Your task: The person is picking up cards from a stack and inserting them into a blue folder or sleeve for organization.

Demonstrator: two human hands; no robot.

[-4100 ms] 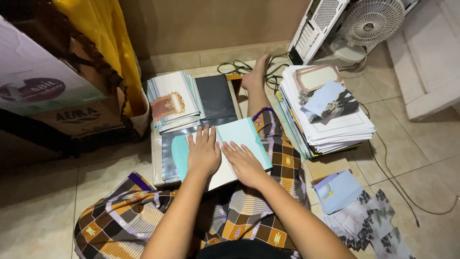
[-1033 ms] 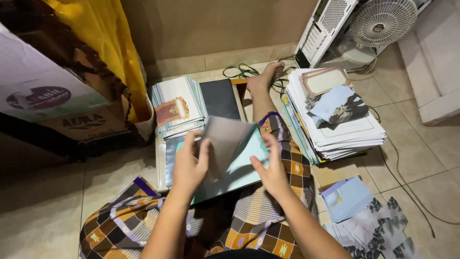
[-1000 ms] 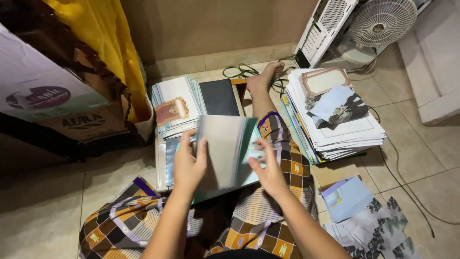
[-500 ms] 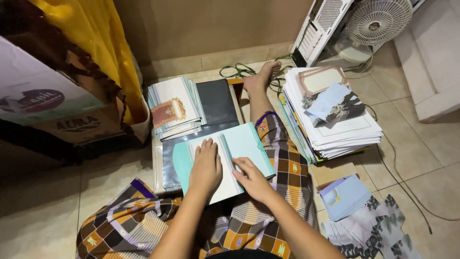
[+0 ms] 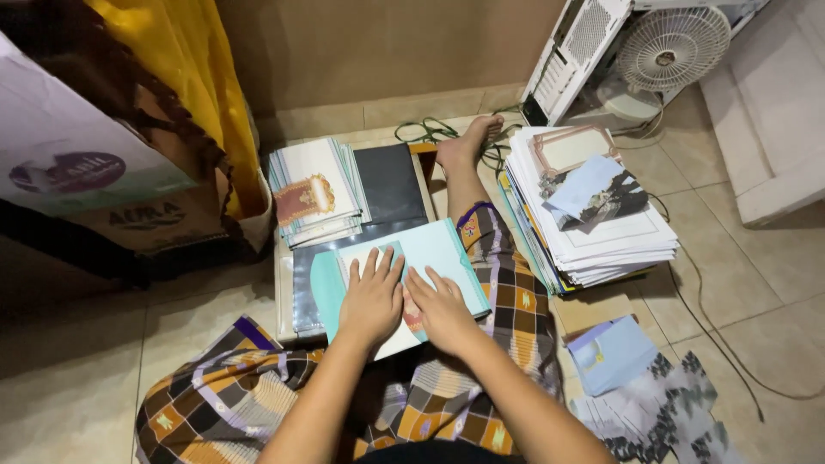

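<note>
A beige tiled floor (image 5: 215,404) carries everything here, with a person seated on it in a brown, orange and purple checked cloth wrap (image 5: 249,395), one bare foot (image 5: 464,142) stretched toward a green cable. At the far left leans a large brown cardboard box (image 5: 94,172) under a draped yellow cloth (image 5: 180,94); what it holds cannot be seen. At the top right stand a white perforated metal case (image 5: 571,51) and a small white round fan (image 5: 673,47). To the right lies a tall stack of white printed sheets (image 5: 593,232), topped by a framed cream card and a pale blue sheet. Behind the hands lie a smaller stack of white cards with a maroon and gold emblem (image 5: 314,193) and, just beside it, a dark grey flat folder (image 5: 391,180). At the lower right lies a loose pile of pale blue and grey patterned sheets (image 5: 644,387). In front of the lap, on clear plastic sleeves, lies the teal-edged white folded card (image 5: 434,253), flat and slightly askew. The left hand (image 5: 372,296) presses on it flat with fingers spread, holding nothing; the right hand (image 5: 443,308) lies flat just beside, fingers together, also pressing the card
</note>
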